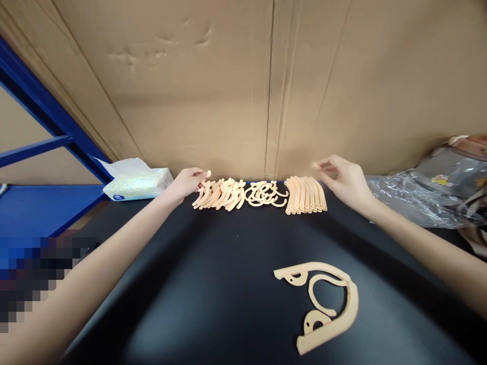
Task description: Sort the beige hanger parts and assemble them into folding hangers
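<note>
My left hand (190,182) is closed at the left end of a pile of curved beige pieces (224,194); what its fingertips pinch is too small to make out. To the right, my right hand (340,180) is raised beside a neat row of long beige pieces (305,195), its thumb and fingers slightly blurred and whatever they hold unclear. Between the two groups lie several thin beige hooks (263,193). Nearer me on the black table (213,284) rests a folded beige hanger-like assembly (352,304), touched by neither hand.
A tissue pack (139,183) stands at the back left, beside a blue metal frame (57,147). Clear plastic bags (403,200) lie at the right. A cardboard wall (198,91) rises behind the table.
</note>
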Demonstrator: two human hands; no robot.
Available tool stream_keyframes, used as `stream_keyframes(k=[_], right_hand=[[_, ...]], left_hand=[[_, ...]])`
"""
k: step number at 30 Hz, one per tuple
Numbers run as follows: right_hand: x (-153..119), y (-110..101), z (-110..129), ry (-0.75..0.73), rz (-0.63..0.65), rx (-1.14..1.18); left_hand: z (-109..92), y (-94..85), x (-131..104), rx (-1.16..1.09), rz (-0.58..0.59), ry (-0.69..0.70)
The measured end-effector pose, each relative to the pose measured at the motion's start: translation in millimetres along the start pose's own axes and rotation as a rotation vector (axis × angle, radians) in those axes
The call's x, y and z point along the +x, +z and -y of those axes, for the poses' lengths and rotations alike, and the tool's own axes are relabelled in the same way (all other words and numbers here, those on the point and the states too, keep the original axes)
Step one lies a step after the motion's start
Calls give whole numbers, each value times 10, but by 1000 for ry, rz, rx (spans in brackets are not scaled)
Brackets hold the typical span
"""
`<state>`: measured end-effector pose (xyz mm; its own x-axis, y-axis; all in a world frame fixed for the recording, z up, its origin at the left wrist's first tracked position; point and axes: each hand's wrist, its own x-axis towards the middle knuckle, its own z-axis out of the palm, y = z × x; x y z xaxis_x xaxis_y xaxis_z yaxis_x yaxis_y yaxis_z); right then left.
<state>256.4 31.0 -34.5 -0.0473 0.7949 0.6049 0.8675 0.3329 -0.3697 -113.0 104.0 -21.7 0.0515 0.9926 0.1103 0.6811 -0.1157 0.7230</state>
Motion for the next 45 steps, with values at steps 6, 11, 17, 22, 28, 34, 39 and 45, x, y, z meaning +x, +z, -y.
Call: stream_keyframes(k=[6,11,17,22,28,34,39,45], right_hand=[[-281,148,-112,-333,128,-150],[-331,158,-164,-288,188,-115],[-330,143,-126,-234,223,-2],[-344,173,-98,-223,234,73],[-349,202,-99,-230,224,115],[-416,73,59,-254,207,95],[-588,-85,298,-329,222,53],[-818,-176,410,-370,284,-14]], left_hand=[[230,169,38,244,-128,26],[88,221,-116,434,-112,204],[-11,218,-207,553,-52,229],[142,93,-155,569,-33,90],[280,16,-135,456,59,38],[300,17,-181,411,21,145],[261,30,-195,361,-21,172],[188,-31,-160,164,-119,15]])
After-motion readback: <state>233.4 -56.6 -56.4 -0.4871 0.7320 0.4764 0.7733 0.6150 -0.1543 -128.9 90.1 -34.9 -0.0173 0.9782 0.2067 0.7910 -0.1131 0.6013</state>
